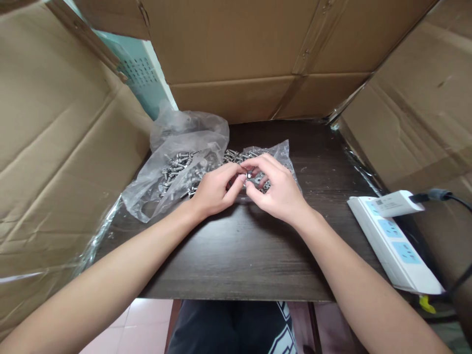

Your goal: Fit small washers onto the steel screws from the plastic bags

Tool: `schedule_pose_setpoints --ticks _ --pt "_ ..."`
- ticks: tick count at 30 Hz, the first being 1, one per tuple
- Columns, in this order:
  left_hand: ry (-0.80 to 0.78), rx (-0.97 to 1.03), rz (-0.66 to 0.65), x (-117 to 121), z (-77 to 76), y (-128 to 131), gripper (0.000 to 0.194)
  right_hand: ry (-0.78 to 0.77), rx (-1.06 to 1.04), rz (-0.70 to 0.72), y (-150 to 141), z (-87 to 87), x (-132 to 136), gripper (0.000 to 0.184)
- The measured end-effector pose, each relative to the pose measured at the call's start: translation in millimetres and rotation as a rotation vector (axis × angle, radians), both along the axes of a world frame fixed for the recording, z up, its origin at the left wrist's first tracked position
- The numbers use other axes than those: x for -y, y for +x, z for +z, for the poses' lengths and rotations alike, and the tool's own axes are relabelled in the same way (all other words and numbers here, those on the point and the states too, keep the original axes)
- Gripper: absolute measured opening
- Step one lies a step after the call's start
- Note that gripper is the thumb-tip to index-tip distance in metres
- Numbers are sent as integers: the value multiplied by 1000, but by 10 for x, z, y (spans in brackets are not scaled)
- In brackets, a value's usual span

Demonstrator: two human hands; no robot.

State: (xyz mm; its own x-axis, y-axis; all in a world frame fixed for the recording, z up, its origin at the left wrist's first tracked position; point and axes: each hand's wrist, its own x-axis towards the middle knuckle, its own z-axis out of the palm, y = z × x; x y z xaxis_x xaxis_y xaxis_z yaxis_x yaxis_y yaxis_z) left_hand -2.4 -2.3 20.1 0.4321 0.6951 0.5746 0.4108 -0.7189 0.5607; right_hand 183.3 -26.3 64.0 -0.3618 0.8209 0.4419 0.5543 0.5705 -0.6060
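My left hand [220,187] and my right hand [273,184] meet fingertip to fingertip over the middle of the dark table. Between their pinched thumbs and fingers is a small shiny metal nut [249,174]; whether a bolt runs through it is hidden by the fingers. Just behind the hands lies a pile of metal bolts [232,156]. Loose washers and nuts [264,184] show under my right hand, on a clear plastic bag [282,150]. Left of my left hand, a larger clear plastic bag [199,140] holds more bolts [177,167].
A white power strip [398,246] with a plugged-in white adapter [396,203] and black cable lies at the table's right. Cardboard walls [236,44] enclose the left, back and right sides. The dark wooden table [236,255] ends in front of my lap.
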Motion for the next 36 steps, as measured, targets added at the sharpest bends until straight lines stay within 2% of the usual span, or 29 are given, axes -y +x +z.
schedule_pose_setpoints --ticks 9,13,25,28,36 --pt "10 -37 8 8 5 1 23 5 -12 9 1 -8 4 24" --pt "-3 -28 -2 6 -4 8 22 20 0 -6 14 4 1 18" --pt "-26 32 -11 -6 -14 10 14 -11 -11 -30 23 -54 -32 14" --pt "-17 50 -17 7 -4 2 11 -41 -43 -39 16 -54 -35 12" --pt "13 56 -40 38 6 -11 10 -252 -106 -31 -5 -6 -20 13"
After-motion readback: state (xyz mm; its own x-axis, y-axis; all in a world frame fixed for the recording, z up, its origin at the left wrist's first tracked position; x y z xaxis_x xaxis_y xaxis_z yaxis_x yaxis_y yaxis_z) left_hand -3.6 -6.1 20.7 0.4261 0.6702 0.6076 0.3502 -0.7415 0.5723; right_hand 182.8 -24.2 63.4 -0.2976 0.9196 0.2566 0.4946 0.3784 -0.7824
